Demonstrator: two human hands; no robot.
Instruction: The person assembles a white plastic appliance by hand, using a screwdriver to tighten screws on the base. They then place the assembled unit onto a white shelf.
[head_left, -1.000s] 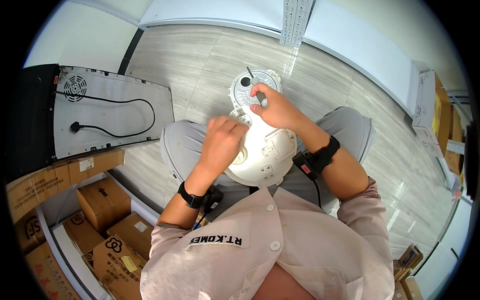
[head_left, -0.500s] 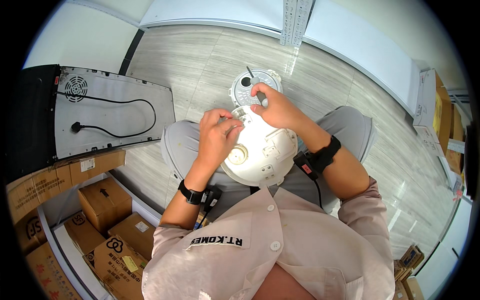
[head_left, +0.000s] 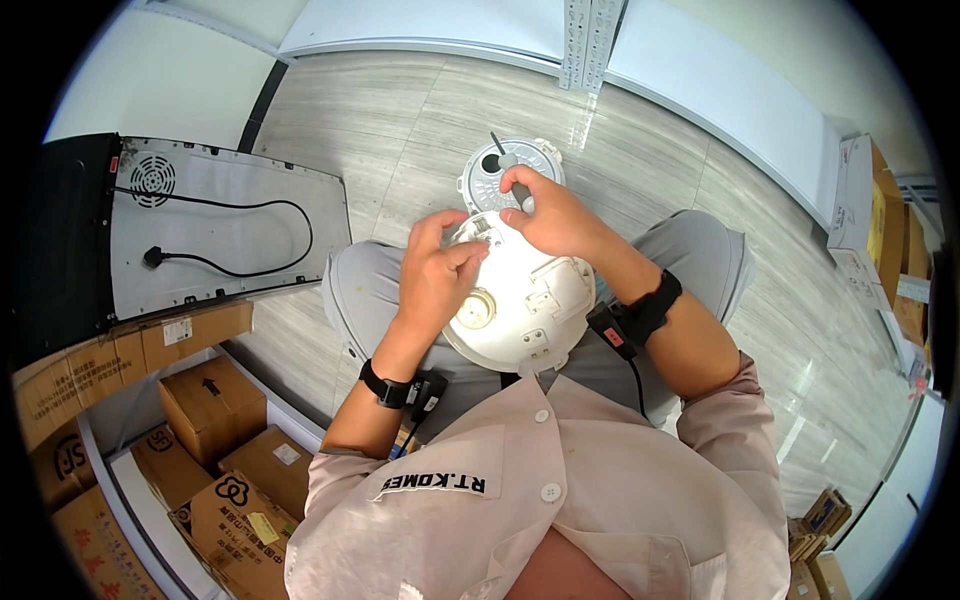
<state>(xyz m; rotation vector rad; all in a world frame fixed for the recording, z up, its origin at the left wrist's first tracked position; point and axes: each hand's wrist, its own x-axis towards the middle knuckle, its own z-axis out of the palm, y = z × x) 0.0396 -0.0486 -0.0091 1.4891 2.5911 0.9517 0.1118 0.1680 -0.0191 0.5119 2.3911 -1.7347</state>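
A white, domed, round appliance lid (head_left: 515,315) rests on my lap, with a round cream fitting (head_left: 476,309) on its left side. My left hand (head_left: 432,280) is at its upper left edge, fingers on the rim and thumb on the top beside a small recess (head_left: 484,229). In my right hand (head_left: 560,218) is a screwdriver (head_left: 524,194) with a grey handle, its shaft pointing away from me and clear of the lid. That hand also rests against the lid's far edge. Past the lid, a grey round plate (head_left: 480,193) with a dark round hole sits on the floor.
A black and grey appliance panel (head_left: 230,230) with a black power cord (head_left: 280,203) lies at the left. Cardboard boxes (head_left: 212,400) fill a shelf at the lower left. More boxes (head_left: 860,215) stand at the right, and white shelving (head_left: 720,110) runs along the back.
My left fingers have spread apart from a pinch over the recess, the index finger moving to the rim. My right hand and the screwdriver have hardly moved.
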